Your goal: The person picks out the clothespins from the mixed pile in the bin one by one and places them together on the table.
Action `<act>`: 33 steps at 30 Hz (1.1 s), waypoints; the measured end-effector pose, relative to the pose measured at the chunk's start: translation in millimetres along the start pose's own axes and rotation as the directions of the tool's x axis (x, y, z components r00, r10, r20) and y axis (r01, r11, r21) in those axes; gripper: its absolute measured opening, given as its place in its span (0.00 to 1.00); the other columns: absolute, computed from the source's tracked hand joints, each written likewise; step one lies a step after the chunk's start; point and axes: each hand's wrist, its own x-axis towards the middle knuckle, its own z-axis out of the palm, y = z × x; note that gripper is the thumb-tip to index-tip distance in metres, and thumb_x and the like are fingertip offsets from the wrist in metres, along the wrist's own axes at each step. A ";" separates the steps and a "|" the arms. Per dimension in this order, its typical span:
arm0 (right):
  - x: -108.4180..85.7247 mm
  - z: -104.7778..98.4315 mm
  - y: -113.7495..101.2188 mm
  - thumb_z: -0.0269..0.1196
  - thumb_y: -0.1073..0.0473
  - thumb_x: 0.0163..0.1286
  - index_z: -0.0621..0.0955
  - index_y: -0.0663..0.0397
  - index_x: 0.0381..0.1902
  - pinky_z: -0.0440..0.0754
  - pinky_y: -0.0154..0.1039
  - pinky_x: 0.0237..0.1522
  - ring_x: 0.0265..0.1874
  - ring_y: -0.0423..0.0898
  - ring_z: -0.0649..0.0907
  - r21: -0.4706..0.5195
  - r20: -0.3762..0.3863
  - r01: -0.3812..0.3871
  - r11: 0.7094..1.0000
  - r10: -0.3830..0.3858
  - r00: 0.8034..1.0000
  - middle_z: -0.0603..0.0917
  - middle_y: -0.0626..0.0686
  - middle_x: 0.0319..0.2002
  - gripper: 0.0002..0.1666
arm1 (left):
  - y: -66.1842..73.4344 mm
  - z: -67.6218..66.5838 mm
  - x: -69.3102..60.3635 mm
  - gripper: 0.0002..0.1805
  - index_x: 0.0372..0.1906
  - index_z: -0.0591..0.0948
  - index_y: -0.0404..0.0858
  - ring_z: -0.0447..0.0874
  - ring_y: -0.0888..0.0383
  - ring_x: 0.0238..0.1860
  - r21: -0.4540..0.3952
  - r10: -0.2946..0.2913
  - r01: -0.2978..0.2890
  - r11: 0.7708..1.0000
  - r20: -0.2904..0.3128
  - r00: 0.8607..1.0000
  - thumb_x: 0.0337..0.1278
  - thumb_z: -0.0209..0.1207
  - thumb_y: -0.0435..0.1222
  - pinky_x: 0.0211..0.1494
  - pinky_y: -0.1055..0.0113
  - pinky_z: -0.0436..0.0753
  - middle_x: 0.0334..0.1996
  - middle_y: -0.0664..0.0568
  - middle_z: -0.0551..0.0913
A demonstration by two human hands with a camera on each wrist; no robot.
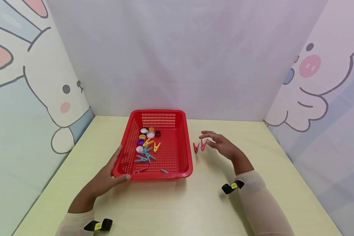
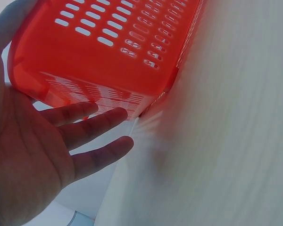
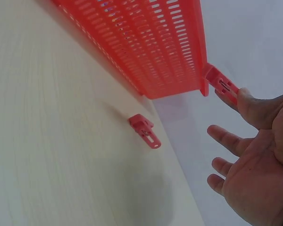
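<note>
My left hand [image 1: 106,178] rests against the near left corner of a red basket [image 1: 153,176], thumb at the front rim and fingers along the left side. In the left wrist view several of its fingers [image 2: 94,129] stretch out fairly straight beside the basket wall. My right hand [image 1: 222,146] pinches a pink clothespin [image 3: 222,84] between thumb and index finger, above the table right of the basket. A second pink-red clothespin [image 1: 196,147] lies on the table, between the held one and the basket.
Inside the basket are yellow clothespins [image 1: 156,147], blue clothespins [image 1: 147,156], a pinkish clothespin [image 1: 140,170] and several bottle caps [image 1: 150,134]. The pale wooden table [image 1: 153,209] meets a light backdrop [image 1: 177,65] behind; cartoon-printed panels stand at both sides.
</note>
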 end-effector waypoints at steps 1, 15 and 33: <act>0.3 -0.8 1.8 0.56 0.57 0.87 0.80 0.54 0.72 0.60 0.79 0.81 0.86 0.68 0.58 -0.003 -0.004 -0.011 1.000 0.011 1.000 0.65 0.64 0.84 0.22 | 0.0 -0.1 0.0 0.71 0.91 0.35 0.51 0.70 0.30 0.74 0.001 0.001 -0.001 1.000 0.000 1.000 0.60 0.77 0.47 0.49 0.58 0.96 0.81 0.32 0.60; 3.5 4.2 32.2 0.54 0.62 0.88 0.79 0.64 0.71 0.44 0.82 0.82 0.87 0.73 0.54 -0.005 -0.024 -0.041 0.999 0.041 0.999 0.64 0.72 0.83 0.21 | -0.6 -1.5 -0.3 0.70 0.91 0.35 0.53 0.71 0.29 0.74 -0.016 -0.001 0.001 1.000 0.001 1.000 0.61 0.77 0.46 0.49 0.58 0.96 0.82 0.32 0.60; 8.3 12.2 51.8 0.54 0.64 0.87 0.80 0.62 0.70 0.57 0.79 0.81 0.84 0.74 0.61 -0.050 -0.083 -0.046 0.998 0.042 0.996 0.67 0.72 0.80 0.20 | 0.9 -0.7 0.6 0.70 0.91 0.35 0.52 0.69 0.29 0.74 -0.009 -0.009 0.009 1.000 0.000 1.000 0.61 0.76 0.46 0.50 0.57 0.96 0.83 0.32 0.58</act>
